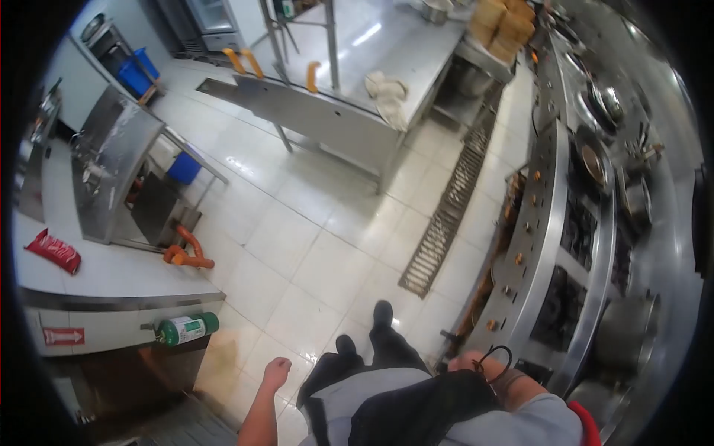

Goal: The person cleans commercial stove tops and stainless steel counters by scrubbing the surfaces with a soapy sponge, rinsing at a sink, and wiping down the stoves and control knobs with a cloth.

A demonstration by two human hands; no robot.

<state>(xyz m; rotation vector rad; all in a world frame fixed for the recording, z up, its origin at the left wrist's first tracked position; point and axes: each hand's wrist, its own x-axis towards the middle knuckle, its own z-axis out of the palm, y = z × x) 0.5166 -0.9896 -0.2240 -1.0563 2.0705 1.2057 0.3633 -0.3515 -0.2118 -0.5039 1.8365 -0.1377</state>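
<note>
My left hand (277, 373) hangs low at my side over the tiled floor, its fingers curled in, with nothing visible in them. On the other side, my right hand (465, 362) is bent in front of my body, close to the front of the stove (537, 245). Its fingers are blurred and partly hidden, so their state is unclear. A thin black cord (507, 355) loops beside my right wrist. I wear a dark apron (416, 409) over a grey shirt.
A steel worktable (312, 123) with a cloth (387, 97) stands ahead. A floor drain grate (446, 223) runs alongside the stove. Pans (593, 163) and pots (628, 331) line the right. At left are a sink unit (111, 163), orange pipe (190, 256), red packet (56, 251) and green cylinder (186, 328).
</note>
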